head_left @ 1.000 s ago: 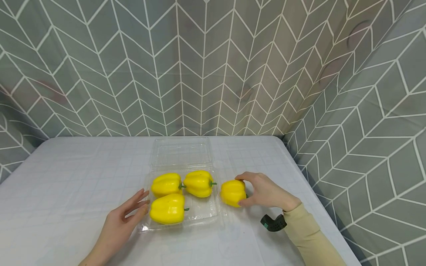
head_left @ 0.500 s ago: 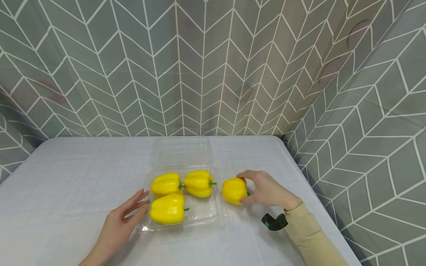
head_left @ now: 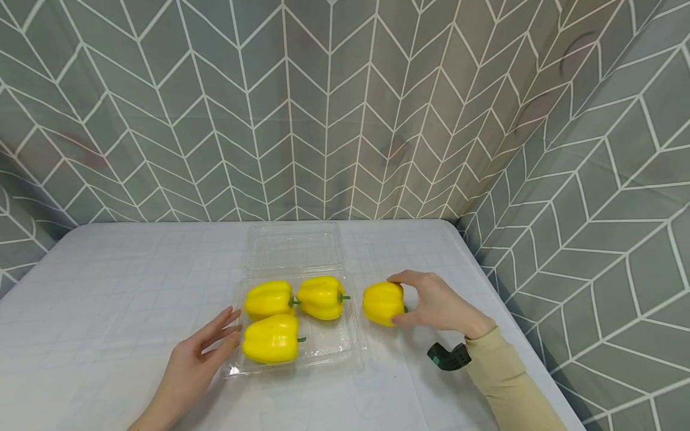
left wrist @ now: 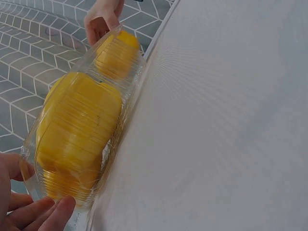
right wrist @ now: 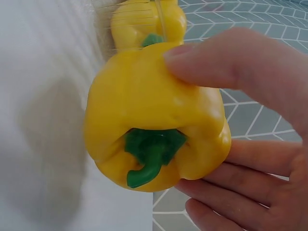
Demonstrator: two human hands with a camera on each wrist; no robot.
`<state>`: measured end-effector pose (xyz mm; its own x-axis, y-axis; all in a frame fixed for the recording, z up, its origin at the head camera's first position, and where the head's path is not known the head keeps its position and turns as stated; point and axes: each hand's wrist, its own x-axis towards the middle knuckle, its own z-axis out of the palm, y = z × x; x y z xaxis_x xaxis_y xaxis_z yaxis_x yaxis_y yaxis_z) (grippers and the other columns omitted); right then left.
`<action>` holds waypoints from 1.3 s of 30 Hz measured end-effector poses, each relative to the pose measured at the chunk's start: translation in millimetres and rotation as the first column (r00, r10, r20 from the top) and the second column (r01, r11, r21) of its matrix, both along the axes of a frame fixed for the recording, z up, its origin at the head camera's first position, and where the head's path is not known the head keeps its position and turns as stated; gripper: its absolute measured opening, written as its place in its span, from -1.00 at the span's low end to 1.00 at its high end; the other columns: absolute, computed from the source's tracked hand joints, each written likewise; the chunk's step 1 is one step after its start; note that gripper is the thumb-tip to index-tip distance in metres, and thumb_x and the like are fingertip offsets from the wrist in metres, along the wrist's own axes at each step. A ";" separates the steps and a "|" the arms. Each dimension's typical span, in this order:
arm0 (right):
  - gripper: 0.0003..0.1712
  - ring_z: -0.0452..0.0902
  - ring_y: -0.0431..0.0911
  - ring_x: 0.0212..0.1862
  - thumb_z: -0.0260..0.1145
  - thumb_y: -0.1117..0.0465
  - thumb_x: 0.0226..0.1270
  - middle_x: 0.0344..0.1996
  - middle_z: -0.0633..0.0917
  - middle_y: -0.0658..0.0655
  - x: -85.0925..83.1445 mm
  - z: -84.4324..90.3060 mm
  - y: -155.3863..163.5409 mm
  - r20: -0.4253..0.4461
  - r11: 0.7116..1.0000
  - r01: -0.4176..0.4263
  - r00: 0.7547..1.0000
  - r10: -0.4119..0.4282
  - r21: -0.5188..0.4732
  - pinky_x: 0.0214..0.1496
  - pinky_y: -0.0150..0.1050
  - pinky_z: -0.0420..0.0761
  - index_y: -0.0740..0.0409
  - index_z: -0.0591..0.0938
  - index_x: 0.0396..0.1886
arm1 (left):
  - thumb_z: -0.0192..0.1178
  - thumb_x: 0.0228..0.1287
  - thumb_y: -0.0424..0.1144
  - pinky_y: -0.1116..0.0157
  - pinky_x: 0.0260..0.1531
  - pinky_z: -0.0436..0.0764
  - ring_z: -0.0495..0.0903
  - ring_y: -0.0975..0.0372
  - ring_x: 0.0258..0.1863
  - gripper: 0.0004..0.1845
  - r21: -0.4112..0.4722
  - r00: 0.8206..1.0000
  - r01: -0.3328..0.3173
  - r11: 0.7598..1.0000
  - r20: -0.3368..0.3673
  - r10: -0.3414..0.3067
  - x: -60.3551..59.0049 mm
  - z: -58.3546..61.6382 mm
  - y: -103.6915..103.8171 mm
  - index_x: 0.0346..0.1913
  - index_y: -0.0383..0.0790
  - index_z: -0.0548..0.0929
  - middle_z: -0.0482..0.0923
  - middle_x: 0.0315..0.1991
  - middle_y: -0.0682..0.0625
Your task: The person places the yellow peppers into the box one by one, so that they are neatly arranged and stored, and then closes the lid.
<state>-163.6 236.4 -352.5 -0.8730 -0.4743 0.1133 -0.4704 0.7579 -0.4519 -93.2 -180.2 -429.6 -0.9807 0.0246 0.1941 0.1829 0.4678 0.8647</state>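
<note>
In the head view, a clear plastic clamshell container [head_left: 329,344] lies on the table with its lid [head_left: 293,248] folded back. Three yellow bell peppers sit in its tray: one back left [head_left: 268,300], one back right [head_left: 321,297], one front left [head_left: 271,339]. My right hand [head_left: 439,302] holds another yellow bell pepper [head_left: 383,304] between thumb and fingers, just right of the tray. Its green stem [right wrist: 151,159] faces the right wrist camera. My left hand [head_left: 196,359] rests at the tray's left edge, fingers loosely extended; in the left wrist view its fingertips touch the plastic wall [left wrist: 72,130].
A white cloth covers the table [head_left: 118,287]. A grey curtain [head_left: 307,120] with white chevron lines hangs behind and to the right. A black strap-like device [head_left: 449,357] is at the right wrist, below the sleeve cuff [head_left: 482,341].
My right hand has shifted slightly right and away from me with its bell pepper, widening the gap to the tray. The left hand and the peppers in the tray stay put.
</note>
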 end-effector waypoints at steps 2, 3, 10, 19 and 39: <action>-0.20 0.57 0.09 0.21 0.66 0.06 -0.12 0.12 0.69 0.09 0.3 1.1 0.7 -0.007 1.000 0.001 1.000 -0.001 -0.007 0.28 0.08 0.55 0.22 0.62 0.18 | 0.23 0.44 -0.21 0.56 -0.15 0.63 0.55 0.61 0.02 -0.41 0.000 1.000 0.002 1.000 -0.002 -0.002 0.1 -0.1 0.0 0.46 -0.20 0.38 0.56 0.28 -0.10; -0.20 0.57 0.09 0.21 0.66 0.06 -0.12 0.12 0.69 0.09 0.3 1.7 0.9 -0.011 1.000 0.000 1.000 0.000 -0.011 0.28 0.08 0.55 0.22 0.62 0.18 | 0.23 0.44 -0.21 0.56 -0.16 0.63 0.54 0.61 0.02 -0.41 0.001 1.000 0.002 1.000 -0.003 -0.002 0.1 0.0 0.0 0.46 -0.20 0.37 0.56 0.28 -0.10; -0.21 0.56 0.08 0.23 0.65 0.10 -0.10 0.13 0.68 0.07 2.2 6.6 0.4 -0.013 0.998 -0.015 1.000 0.014 -0.054 0.28 0.09 0.55 0.19 0.61 0.19 | 0.23 0.44 -0.21 0.55 -0.16 0.64 0.54 0.62 0.01 -0.41 0.007 1.000 0.005 1.000 -0.008 -0.005 0.3 -0.3 0.3 0.46 -0.21 0.37 0.56 0.28 -0.10; -0.25 0.56 0.04 0.22 0.65 0.10 -0.08 0.11 0.69 -0.01 1.3 7.5 1.1 -0.035 0.995 -0.052 0.998 0.049 -0.088 0.26 0.09 0.56 0.12 0.62 0.18 | 0.22 0.44 -0.19 0.56 -0.15 0.63 0.53 0.63 0.01 -0.41 -0.001 1.000 0.002 1.000 0.008 -0.002 0.2 0.5 0.0 0.47 -0.20 0.36 0.55 0.29 -0.10; -0.24 0.52 0.00 0.27 0.67 0.09 -0.07 0.15 0.66 -0.09 6.5 11.9 -5.4 -0.032 0.975 -0.114 0.993 0.109 -0.192 0.32 0.14 0.50 -0.03 0.61 0.22 | 0.21 0.45 -0.19 0.56 -0.14 0.62 0.53 0.63 0.02 -0.41 -0.002 1.000 0.004 1.000 0.012 -0.004 0.6 1.1 0.5 0.47 -0.19 0.36 0.55 0.29 -0.10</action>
